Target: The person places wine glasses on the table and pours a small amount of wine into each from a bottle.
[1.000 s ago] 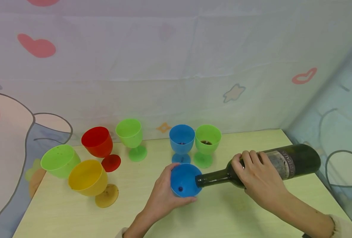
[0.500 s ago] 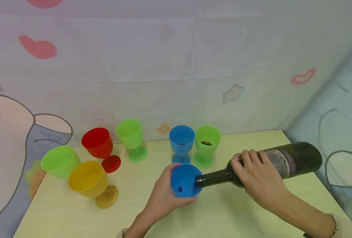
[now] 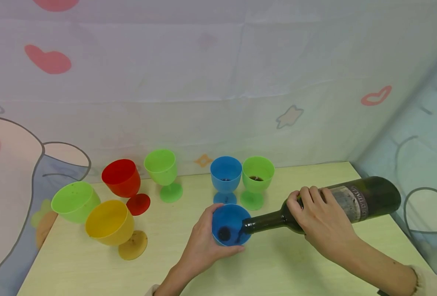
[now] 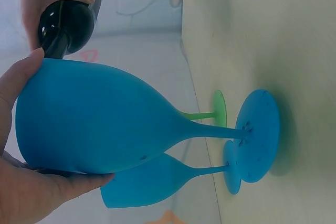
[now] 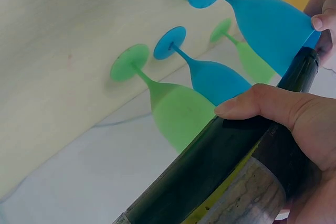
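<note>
My left hand (image 3: 203, 240) grips the bowl of a blue goblet (image 3: 224, 213) near its rim, thumb on the near side. In the left wrist view that goblet (image 4: 94, 114) stands upright with its foot at the table. A dark green wine bottle (image 3: 379, 196) is held around its shoulder by my right hand (image 3: 323, 226). It tilts left, its mouth at the goblet's right rim. Dark liquid runs from the mouth, and a dark pool lies in the bowl. The right wrist view shows the bottle neck (image 5: 302, 74) against the rim.
Behind the held goblet stand another blue goblet (image 3: 226, 170) and a green goblet (image 3: 258, 166), both with dark liquid inside. To the left are a green (image 3: 163, 170), a red (image 3: 124, 185), a yellow (image 3: 116, 228) and another green goblet (image 3: 81, 205). A printed cloth (image 3: 166, 82) hangs behind the table.
Liquid has begun to flow from the bottle, and the small dark spot in the held goblet has grown into a larger pool. The bottle's base has risen slightly; both hands stay nearly still.
</note>
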{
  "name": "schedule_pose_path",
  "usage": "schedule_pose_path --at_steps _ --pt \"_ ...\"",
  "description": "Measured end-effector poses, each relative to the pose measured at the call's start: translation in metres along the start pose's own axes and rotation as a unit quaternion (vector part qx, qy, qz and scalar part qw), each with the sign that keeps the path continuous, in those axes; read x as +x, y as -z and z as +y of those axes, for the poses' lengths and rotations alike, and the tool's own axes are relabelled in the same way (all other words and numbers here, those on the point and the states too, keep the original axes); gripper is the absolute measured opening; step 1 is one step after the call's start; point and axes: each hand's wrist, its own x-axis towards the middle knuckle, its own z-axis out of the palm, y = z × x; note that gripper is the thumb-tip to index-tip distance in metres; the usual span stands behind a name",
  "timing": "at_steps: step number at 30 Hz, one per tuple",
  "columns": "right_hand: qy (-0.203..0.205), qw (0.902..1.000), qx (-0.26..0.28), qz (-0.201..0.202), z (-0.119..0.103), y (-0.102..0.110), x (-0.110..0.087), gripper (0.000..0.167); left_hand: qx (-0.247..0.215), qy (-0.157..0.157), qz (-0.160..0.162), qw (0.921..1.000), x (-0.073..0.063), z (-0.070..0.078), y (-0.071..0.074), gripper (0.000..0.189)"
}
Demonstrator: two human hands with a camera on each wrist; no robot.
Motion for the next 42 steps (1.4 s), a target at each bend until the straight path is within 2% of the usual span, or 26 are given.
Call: schedule_pose_path --at_steps 15,26,32,37,42 --pt "-0.003 1.0000 0.002 -0.009 -0.0004 0.0001 0.0001 0.050 -0.006 0.007 0.001 1.0000 0.0002 -0.0009 -0.0009 0.090" --pt "-0.004 0.9999 0.003 -0.010 -0.0005 0.0004 -0.0003 0.048 -0.003 -0.001 0.004 1.0000 -0.0003 -0.0017 -0.0013 0.090" --pt "-0.002 1.0000 0.003 -0.007 -0.0003 0.0014 0.0001 0.050 -0.009 0.013 0.000 0.9999 -0.0003 -0.0015 -0.0019 0.090" --pt "-0.002 1.0000 0.003 0.000 0.0005 0.0014 0.0004 0.055 -0.011 0.011 -0.001 0.9999 0.0003 -0.0012 -0.0015 0.090" --pt "-0.007 0.9998 0.008 -0.014 0.0021 0.0020 0.0006 0.063 -0.012 0.012 0.001 0.9999 0.0008 0.0012 -0.0002 0.090"
